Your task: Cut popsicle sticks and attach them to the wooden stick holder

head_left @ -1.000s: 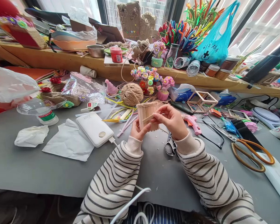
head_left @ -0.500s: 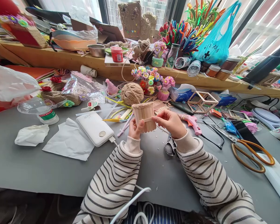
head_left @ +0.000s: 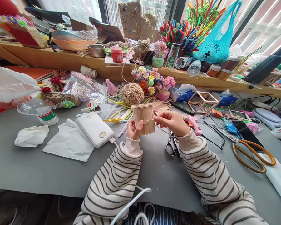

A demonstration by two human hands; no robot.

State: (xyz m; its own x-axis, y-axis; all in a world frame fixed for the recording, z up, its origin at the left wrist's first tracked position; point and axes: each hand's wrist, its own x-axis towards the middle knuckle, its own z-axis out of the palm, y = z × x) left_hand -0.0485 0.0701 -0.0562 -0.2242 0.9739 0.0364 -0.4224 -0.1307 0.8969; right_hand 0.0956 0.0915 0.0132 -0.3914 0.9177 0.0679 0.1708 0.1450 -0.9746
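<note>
My left hand (head_left: 134,128) is closed round the lower left side of a small craft-stick cup (head_left: 144,114), its thumb lying on the front. The cup is built of upright flat wooden sticks, with twine along the top rim and a thin wooden strip (head_left: 148,122) running across the front. Fingers pinched, my right hand (head_left: 172,122) is at the cup's right side by the strip's end; whatever is between the fingertips is too small to make out. Behind them lie more flat wooden sticks (head_left: 159,105) and a ball of twine (head_left: 132,93).
Black-handled scissors (head_left: 170,147) and a pink glue gun (head_left: 194,123) lie near my right hand. Large brown-handled scissors (head_left: 250,154) are farther right. A white power bank (head_left: 95,128) and paper tissue (head_left: 69,140) lie left. Yarn flowers (head_left: 150,76) stand behind.
My right hand has drawn slightly to the right, away from the front of the cup. The cup, still in my left hand, has shifted a little left.
</note>
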